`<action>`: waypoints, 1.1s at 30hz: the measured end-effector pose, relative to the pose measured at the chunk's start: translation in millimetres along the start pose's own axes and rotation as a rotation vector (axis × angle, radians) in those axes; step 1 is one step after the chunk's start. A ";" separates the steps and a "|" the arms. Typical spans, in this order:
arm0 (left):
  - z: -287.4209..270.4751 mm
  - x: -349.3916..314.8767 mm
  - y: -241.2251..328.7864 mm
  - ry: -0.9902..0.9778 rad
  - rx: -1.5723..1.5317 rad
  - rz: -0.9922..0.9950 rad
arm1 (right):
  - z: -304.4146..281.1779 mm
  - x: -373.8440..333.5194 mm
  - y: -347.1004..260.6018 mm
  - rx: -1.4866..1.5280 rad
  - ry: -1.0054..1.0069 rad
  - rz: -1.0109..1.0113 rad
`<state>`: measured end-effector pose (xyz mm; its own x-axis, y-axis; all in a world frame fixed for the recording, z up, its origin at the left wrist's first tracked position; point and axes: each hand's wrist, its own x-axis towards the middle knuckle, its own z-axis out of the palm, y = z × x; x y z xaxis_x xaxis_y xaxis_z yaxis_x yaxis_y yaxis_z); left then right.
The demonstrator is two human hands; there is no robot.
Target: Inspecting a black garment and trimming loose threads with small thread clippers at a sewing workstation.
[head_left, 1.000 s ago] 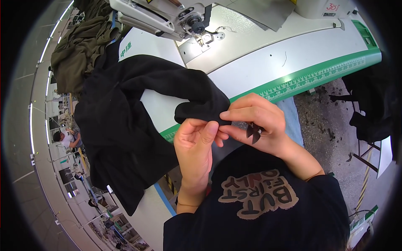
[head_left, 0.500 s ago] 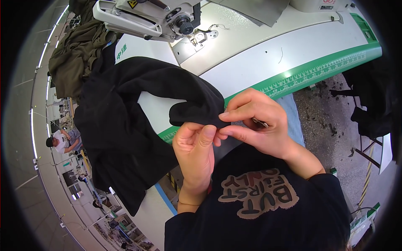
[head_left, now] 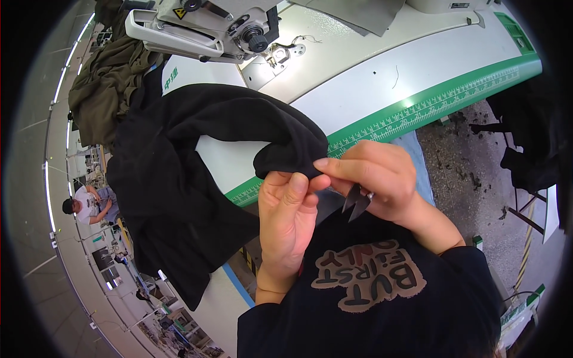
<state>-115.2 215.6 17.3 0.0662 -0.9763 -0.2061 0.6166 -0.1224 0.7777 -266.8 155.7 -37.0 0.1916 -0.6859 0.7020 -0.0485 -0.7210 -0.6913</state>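
Note:
A black garment [head_left: 173,173] lies across the sewing table's left part, and a narrow tube-like end of it curls round to my hands. My left hand [head_left: 285,215] pinches the edge of that end between thumb and fingers. Right against it, my right hand [head_left: 385,176] pinches the same edge with thumb and forefinger. Small dark thread snips [head_left: 356,204] are tucked in my right hand, blades pointing down toward my body and apart from the cloth. The exact spot between the fingertips is partly hidden.
A white sewing machine [head_left: 197,37] stands beyond the garment, its lit needle plate [head_left: 279,55] facing me. The table edge carries a green ruler strip [head_left: 418,113]. Olive cloth [head_left: 110,89] is heaped at left, grey cloth [head_left: 364,13] at the back. Another person [head_left: 89,203] sits far left.
My right hand has turned, so the snips' blades now show below its fingers. Both hands and the pinched cloth end have shifted slightly right.

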 end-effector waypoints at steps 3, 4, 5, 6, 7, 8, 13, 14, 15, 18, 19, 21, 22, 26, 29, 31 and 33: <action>-2.4 1.3 -3.1 0.004 0.039 0.053 | -2.2 1.7 -8.7 0.176 -0.032 0.174; -2.9 1.5 -3.9 0.006 0.059 0.081 | -3.8 3.0 -16.0 0.276 -0.040 0.307; -0.8 1.4 -4.6 0.004 0.058 0.078 | -5.1 2.9 -20.4 0.373 -0.046 0.442; 3.3 0.9 -4.8 0.022 0.083 0.110 | -4.2 0.8 -21.1 0.372 -0.044 0.443; 7.4 0.4 -4.7 0.040 0.109 0.142 | -1.9 -2.7 -20.4 0.422 0.004 0.438; 9.6 0.3 -5.1 0.057 0.135 0.174 | 0.2 -6.2 -19.7 0.472 0.053 0.433; 6.0 0.9 -8.0 0.013 0.220 0.260 | -20.1 5.0 -35.3 0.570 -0.249 0.626; 5.9 0.3 -8.2 0.020 0.238 0.269 | -19.8 5.6 -35.5 0.572 -0.250 0.626; 6.9 -0.2 -8.4 0.023 0.255 0.277 | -19.7 6.7 -36.3 0.565 -0.263 0.612; 9.3 -1.5 -8.4 0.035 0.278 0.294 | -19.2 10.5 -39.2 0.550 -0.290 0.583; 9.9 -1.9 -8.3 0.043 0.286 0.305 | -19.6 12.2 -40.4 0.570 -0.293 0.609; 9.4 -2.4 -8.2 0.053 0.293 0.317 | -20.0 14.5 -42.4 0.610 -0.299 0.659; 8.2 -2.4 -8.4 0.049 0.293 0.328 | -20.2 14.9 -42.6 0.610 -0.300 0.659; 7.5 -2.3 -8.2 0.047 0.297 0.354 | -20.0 15.7 -42.3 0.599 -0.316 0.647; 8.8 -2.4 -8.0 0.056 0.301 0.357 | -17.8 13.9 -41.4 0.561 -0.286 0.597; 7.9 -2.5 -8.1 0.065 0.303 0.361 | -17.9 14.4 -41.2 0.554 -0.292 0.593; 7.2 -2.5 -8.1 0.069 0.303 0.363 | -18.4 15.3 -41.0 0.540 -0.303 0.586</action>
<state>-126.0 217.7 15.8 0.2932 -0.9527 0.0801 0.2877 0.1678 0.9429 -280.0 172.9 5.2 0.5394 -0.8220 0.1827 0.2381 -0.0593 -0.9694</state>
